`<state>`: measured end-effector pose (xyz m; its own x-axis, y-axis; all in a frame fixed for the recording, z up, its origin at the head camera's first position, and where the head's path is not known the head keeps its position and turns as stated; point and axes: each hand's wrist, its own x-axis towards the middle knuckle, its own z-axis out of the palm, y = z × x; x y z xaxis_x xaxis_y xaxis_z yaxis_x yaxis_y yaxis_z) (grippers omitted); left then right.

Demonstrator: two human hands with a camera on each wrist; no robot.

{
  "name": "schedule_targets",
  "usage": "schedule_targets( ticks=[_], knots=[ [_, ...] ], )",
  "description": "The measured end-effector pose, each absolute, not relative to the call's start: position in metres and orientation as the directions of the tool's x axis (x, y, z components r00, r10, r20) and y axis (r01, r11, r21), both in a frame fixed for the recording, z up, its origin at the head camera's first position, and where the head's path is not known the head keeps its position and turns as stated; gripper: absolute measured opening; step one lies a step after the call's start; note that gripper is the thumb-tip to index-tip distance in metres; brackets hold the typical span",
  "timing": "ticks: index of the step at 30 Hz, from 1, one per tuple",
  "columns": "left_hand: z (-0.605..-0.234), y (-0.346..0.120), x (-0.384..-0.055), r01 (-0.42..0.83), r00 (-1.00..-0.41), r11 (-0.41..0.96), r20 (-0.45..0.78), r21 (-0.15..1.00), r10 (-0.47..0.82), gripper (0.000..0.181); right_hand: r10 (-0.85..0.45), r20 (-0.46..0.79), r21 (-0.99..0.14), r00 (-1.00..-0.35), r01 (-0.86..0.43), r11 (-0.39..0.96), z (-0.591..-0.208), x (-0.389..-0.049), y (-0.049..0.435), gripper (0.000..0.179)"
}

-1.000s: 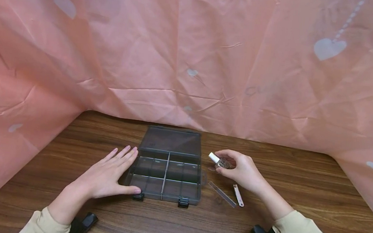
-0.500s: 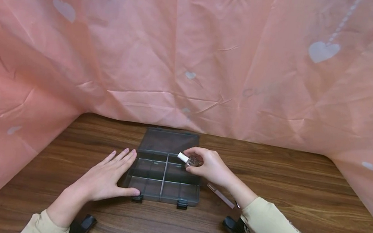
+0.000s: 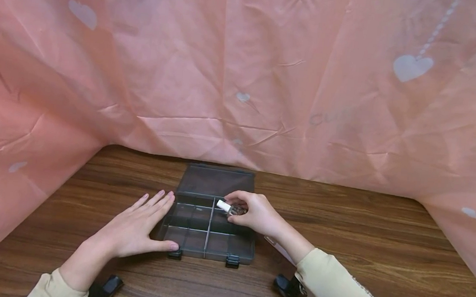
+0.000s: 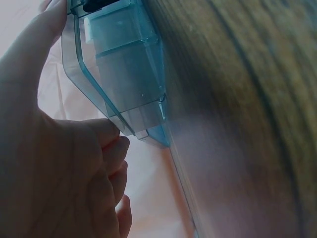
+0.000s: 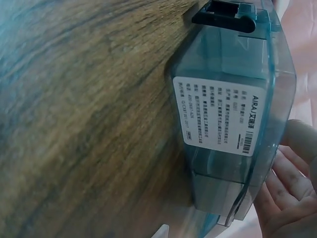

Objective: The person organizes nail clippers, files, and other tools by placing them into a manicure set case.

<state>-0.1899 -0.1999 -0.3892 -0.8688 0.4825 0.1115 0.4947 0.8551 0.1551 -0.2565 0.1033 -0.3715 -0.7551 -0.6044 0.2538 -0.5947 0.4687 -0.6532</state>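
Observation:
A translucent dark compartment box stands with its lid laid back on the table. My left hand rests at its left side, fingers straight, thumb at the front corner by a latch. In the left wrist view the fingertips touch the box wall. My right hand pinches a small clear nail polish bottle with a white cap between thumb and fingers, tilted over the back right compartment. In the right wrist view the box's side with a printed label hides the bottle.
A flat strip like a nail file lies on the wooden table right of the box, partly under my right wrist. The nail clipper is hidden by that arm in the head view. A pink curtain surrounds the table's back and sides.
My right hand has carried the nail polish bottle left from beside the box to over its back right compartment, slightly lower in the last half second. My left hand has stayed in place.

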Motion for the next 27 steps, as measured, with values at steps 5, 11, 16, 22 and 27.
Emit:
schedule_targets(
  ticks=[5, 11, 16, 22, 27],
  knots=[
    [-0.3901, -0.1998, -0.1897, 0.493, -0.870, 0.856, 0.112, 0.153, 0.481, 0.108, -0.611, 0.247, -0.652, -0.752, -0.595, 0.469, -0.3728, -0.2584, 0.1027, 0.038],
    [-0.3909, -0.2004, -0.1895, 0.495, -0.869, 0.856, 0.118, 0.151, 0.481, 0.108, -0.626, 0.226, -0.635, -0.747, -0.600, 0.486, -0.3725, -0.2597, 0.1025, 0.039],
    [-0.3914, -0.2002, -0.1890, 0.500, -0.866, 0.852, 0.120, 0.154, 0.486, 0.108, -0.639, 0.197, -0.625, -0.743, -0.597, 0.502, -0.3733, -0.2616, 0.1023, 0.036],
    [-0.3912, -0.1996, -0.1891, 0.501, -0.865, 0.852, 0.124, 0.153, 0.486, 0.108, -0.663, 0.156, -0.624, -0.732, -0.593, 0.508, -0.3739, -0.2632, 0.1030, 0.035],
    [-0.3911, -0.1995, -0.1889, 0.505, -0.862, 0.849, 0.130, 0.158, 0.489, 0.108, -0.673, 0.141, -0.622, -0.726, -0.594, 0.510, -0.3737, -0.2627, 0.1029, 0.034]
  ],
)
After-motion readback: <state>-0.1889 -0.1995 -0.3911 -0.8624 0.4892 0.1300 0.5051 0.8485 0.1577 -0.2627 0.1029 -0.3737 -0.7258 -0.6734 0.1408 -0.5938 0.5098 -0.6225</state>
